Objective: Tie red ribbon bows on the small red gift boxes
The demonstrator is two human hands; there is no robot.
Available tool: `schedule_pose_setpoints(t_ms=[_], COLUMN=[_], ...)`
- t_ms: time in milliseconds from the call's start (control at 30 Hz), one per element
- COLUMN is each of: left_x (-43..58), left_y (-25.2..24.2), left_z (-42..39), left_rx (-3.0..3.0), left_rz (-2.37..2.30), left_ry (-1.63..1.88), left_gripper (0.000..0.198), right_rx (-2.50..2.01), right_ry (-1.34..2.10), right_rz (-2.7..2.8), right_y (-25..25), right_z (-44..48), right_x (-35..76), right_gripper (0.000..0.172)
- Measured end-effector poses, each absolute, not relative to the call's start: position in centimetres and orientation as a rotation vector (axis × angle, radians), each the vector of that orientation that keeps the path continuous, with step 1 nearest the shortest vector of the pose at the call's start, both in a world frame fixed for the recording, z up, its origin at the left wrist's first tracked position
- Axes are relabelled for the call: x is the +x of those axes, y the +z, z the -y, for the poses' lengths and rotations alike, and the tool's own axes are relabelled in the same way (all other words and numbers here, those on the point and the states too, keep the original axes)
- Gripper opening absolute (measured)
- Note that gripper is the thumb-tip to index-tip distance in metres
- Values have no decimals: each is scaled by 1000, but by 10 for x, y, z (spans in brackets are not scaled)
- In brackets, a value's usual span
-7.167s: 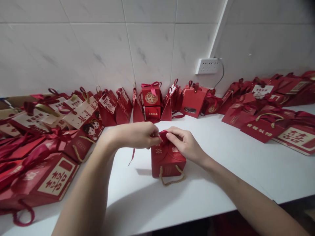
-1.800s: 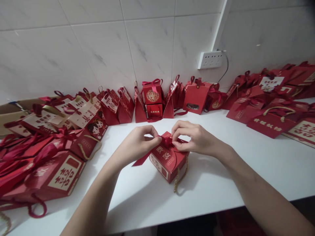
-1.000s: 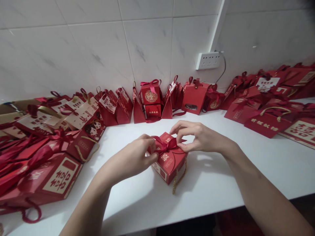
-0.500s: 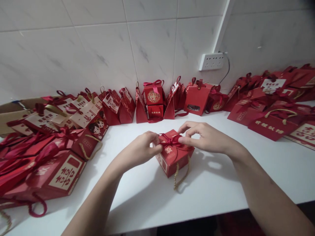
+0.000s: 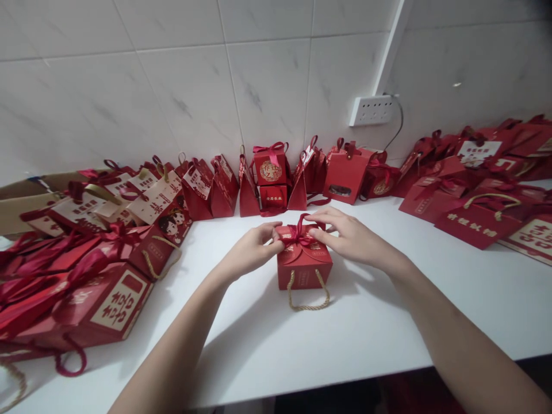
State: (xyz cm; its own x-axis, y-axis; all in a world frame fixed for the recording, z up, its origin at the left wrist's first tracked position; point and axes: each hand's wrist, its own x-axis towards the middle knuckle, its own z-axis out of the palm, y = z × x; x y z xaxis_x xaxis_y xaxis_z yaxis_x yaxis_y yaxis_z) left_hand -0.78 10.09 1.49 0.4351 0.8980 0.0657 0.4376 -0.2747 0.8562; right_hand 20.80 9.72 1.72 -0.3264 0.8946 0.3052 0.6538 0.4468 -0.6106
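A small red gift box (image 5: pixel 302 276) with gold print sits on the white table, its front face turned towards me. A dark red ribbon (image 5: pixel 298 231) is tied in a bow on its lid. At the left side of the bow, my left hand (image 5: pixel 254 247) is closed, thumb and fingers pinching the ribbon. My right hand (image 5: pixel 351 234) pinches the ribbon from the right, its fingers curled over the box's top corner. A gold rope handle (image 5: pixel 309 308) hangs from the front of the box onto the table.
Red gift boxes (image 5: pixel 103 305) crowd the left side, with a cardboard carton (image 5: pixel 12 201) behind. More small boxes (image 5: pixel 271 169) line the tiled wall, and another pile (image 5: pixel 478 221) lies at the right. A white power strip (image 5: pixel 371 111) is fixed to the wall.
The box has turned so that its front and rope handle face me squarely. Both hands have stayed at the bow, and a ribbon loop now stands higher.
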Motion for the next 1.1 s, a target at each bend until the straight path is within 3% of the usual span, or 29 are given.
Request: schedule_pose_setpoints(t_ms=[167,367,600,700,1100], left_x=[-9,-10,-10,-9,-9], left_y=[12,13,16,19,18], left_z=[-104,-104,-102,-99,-100], left_rx=[1789,1771,1854,1869,1857], left_rz=[-1038,-908,-931,-958,-954], left_ry=[700,657,646,633,650], left_gripper=[17,18,12,15,16], right_rx=[-1293,-1452,-1558,-1594,-1428], right_ry=[658,1076,562,735,984], right_rz=[1831,1668,1659,1844,2111], right_y=[6,-4,18,35,33], right_z=[-113,-128,-113,-93,-81], right_x=[201,201,216,216,205], right_gripper=[29,43,35,44,17])
